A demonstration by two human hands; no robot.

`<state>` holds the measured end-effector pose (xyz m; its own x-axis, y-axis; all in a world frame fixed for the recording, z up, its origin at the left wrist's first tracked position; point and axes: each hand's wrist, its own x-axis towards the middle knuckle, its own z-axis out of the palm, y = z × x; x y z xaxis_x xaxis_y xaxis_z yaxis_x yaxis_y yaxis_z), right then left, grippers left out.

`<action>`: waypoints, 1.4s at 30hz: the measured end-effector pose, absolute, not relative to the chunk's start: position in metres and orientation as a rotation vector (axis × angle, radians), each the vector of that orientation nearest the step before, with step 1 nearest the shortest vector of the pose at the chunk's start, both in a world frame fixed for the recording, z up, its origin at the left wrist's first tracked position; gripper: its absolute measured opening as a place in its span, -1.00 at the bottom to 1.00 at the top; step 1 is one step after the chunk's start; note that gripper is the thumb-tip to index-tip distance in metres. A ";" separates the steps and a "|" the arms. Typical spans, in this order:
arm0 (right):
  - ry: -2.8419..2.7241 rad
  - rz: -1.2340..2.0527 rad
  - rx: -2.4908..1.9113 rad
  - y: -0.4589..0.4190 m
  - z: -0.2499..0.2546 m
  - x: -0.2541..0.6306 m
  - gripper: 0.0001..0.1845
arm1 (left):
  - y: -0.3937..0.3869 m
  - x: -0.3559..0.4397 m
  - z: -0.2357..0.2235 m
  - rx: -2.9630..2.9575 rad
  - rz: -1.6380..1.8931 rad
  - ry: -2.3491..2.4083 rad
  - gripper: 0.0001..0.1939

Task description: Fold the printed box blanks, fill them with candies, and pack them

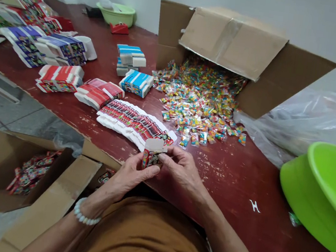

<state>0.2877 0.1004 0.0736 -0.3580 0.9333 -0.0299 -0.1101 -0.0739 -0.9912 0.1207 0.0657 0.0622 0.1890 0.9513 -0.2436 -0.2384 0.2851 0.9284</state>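
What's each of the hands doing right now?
Left hand: closed, holding the small red printed carton.
Right hand: closed, holding the same carton's other side.

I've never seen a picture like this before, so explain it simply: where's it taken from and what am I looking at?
There's no machine here, just a person's two bare hands. The single picture comes from a camera worn on their head, looking forward and down.

The left hand and right hand hold a small printed box between them, its pale top flap standing up.

Beyond, on the dark red table, lies a fanned row of red cartons. Behind it, a heap of small clear packets with colourful contents spills from a cardboard box. Blue carton bundles stand to the left, and a big green tub to the right.
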 end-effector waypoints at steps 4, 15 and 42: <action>-1.285 1.542 -1.012 0.104 0.073 0.286 -0.56 | 0.060 0.120 0.061 0.892 1.277 1.090 -0.35; -1.332 1.499 -1.046 0.103 0.058 0.281 -0.76 | 0.060 0.114 0.062 0.947 1.241 1.236 -0.75; -1.284 1.810 -0.979 0.115 0.074 0.267 -0.71 | 0.055 0.112 0.051 0.842 1.004 1.132 -0.38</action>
<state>0.2675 0.1150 0.0742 -0.4687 0.8647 -0.1808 -0.1155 -0.2629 -0.9579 0.1116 0.0549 0.0508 0.1143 0.9410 -0.3184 -0.2037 0.3359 0.9196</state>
